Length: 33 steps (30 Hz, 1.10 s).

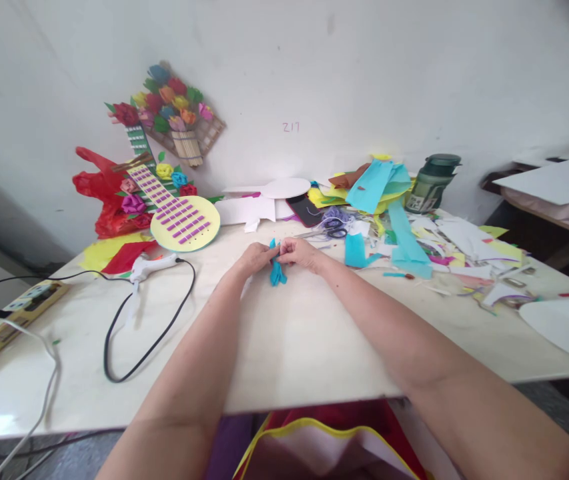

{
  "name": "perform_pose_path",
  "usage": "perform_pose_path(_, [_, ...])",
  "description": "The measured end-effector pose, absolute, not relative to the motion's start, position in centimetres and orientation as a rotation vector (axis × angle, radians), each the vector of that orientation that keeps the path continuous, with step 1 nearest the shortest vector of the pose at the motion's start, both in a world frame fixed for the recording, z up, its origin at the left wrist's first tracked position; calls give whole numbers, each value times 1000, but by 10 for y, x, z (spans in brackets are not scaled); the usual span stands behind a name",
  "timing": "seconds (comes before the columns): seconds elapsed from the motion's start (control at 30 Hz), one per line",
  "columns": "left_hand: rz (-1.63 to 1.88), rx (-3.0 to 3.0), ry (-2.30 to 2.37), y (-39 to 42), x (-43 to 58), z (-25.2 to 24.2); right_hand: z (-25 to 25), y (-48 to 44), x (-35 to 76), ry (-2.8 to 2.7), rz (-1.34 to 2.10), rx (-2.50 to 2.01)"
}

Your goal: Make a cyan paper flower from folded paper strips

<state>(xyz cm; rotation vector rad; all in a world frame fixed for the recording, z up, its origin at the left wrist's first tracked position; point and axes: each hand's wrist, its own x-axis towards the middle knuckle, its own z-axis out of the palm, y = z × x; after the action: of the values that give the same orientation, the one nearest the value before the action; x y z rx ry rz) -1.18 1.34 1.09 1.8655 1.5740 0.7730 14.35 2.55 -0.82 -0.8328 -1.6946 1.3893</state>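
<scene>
A small twisted piece of blue crepe paper [277, 275] is pinched between my two hands, just above the white table. My left hand [257, 257] closes on its left side with thumb and fingers. From the right, my right hand [298, 253] pinches it near the middle, fingers curled. Blue paper sticks out above and below the fingertips, its lower end flared. Behind my right hand lie dark-handled scissors [337, 231]. A cut piece of blue crepe paper [355, 251] rests to the right of the hands.
At left, a white glue gun [151, 267] trails a looped black cord beside a power strip [19, 310]. A yellow guitar-shaped craft [184, 223] and a paper-flower basket [177, 113] lean behind. Paper scraps [464, 247] and a green bottle [431, 183] occupy the right side.
</scene>
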Motion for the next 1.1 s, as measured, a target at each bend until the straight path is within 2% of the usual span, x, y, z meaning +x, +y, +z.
perform_pose_path(0.53, [714,1851,1468,3,-9,14,-6,26,145,-1835,1346,-819])
perform_pose_path(1.1, [881,1540,1395,4,-9,9,-1,24,142,-1679,1377,-873])
